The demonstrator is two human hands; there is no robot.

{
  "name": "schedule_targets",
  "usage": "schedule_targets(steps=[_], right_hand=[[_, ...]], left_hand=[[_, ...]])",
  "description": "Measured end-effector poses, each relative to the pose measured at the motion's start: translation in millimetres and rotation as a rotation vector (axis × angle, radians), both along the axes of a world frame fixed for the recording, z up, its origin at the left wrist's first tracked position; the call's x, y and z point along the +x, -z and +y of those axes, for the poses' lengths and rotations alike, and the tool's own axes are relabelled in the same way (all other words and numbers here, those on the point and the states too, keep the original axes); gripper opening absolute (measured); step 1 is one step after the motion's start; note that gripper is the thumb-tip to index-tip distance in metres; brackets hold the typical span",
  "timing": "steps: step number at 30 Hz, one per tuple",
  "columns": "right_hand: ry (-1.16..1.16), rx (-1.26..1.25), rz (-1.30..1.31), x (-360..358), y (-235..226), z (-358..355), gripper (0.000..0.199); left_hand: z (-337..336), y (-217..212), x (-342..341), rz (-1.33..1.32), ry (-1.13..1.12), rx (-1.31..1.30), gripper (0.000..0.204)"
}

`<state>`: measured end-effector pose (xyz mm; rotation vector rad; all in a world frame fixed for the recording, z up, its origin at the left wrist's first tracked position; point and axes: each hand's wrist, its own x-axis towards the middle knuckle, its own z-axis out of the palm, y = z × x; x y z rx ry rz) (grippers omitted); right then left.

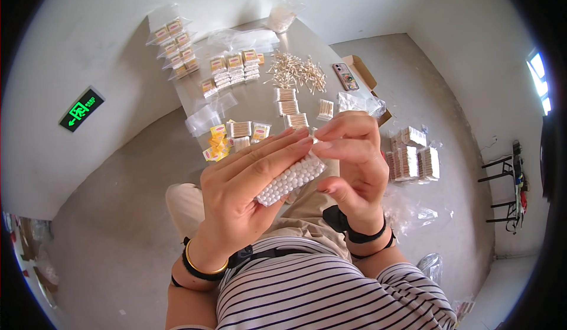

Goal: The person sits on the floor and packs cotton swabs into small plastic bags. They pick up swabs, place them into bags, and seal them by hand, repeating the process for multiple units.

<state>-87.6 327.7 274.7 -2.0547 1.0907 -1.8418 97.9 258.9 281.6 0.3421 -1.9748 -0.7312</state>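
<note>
Seen from above, two hands meet over a grey table [260, 102]. The left hand [248, 182] lies flat, fingers pressed together, along a bundle of cotton swabs [290, 180] — bumpy white tips packed in rows — held at chest height. The right hand [354, 158] pinches the bundle's far end between thumb and fingertips. On the table lie clear bagged swab packs [233, 70], small yellow labels [217, 142] and a loose pile of wooden-stemmed swabs [297, 71]. A green rectangular exit sign [81, 109] sits on the white wall — left.
</note>
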Motion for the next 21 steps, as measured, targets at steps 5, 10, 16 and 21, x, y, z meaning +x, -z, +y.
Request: schedule_targets(steps=[5, 10, 16, 21], right_hand=[[0.030, -0.023, 0.153, -4, -6, -2, 0.031], [0.028, -0.001, 0.117, -4, -6, -1, 0.028], [0.035, 0.017, 0.031, -4, 1, 1, 0.030], [-0.001, 0.038, 0.059, -4, 2, -4, 0.035]], left_hand=[[-1, -2, 3, -0.032, 0.103, 0.107, 0.042], [2, -1, 5, 0.013, 0.082, 0.185, 0.046], [1, 1, 20, 0.079, -0.047, -0.032, 0.039], [1, 5, 23, 0.100, -0.118, -0.117, 0.036]])
